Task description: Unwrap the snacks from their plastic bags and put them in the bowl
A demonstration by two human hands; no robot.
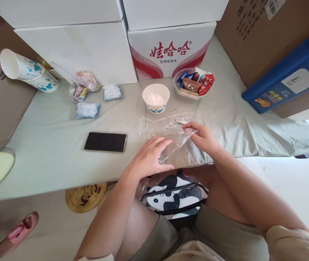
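A crumpled clear plastic bag (154, 127) lies spread near the table's front edge. My right hand (205, 138) pinches its right end between thumb and fingers. My left hand (149, 154) is over the bag's near left side, thumb and fingers apart, with nothing gripped between them. By my right fingertips is a small whitish strip (180, 121), its kind too small to tell. Just beyond the bag stands a white paper bowl (155, 110) with a blue leaf print and something white inside. A dark-screened phone (105, 141) rests left of my left hand.
Behind the bowl is a clear plastic tub (188, 95) of wrapped snacks. Wrapped packets (87, 110) and stacked paper cups (29, 72) are at left. White cartons (170, 50) line the back; a blue bottle (287, 72) leans at right. A panda-print stool (170, 197) is below.
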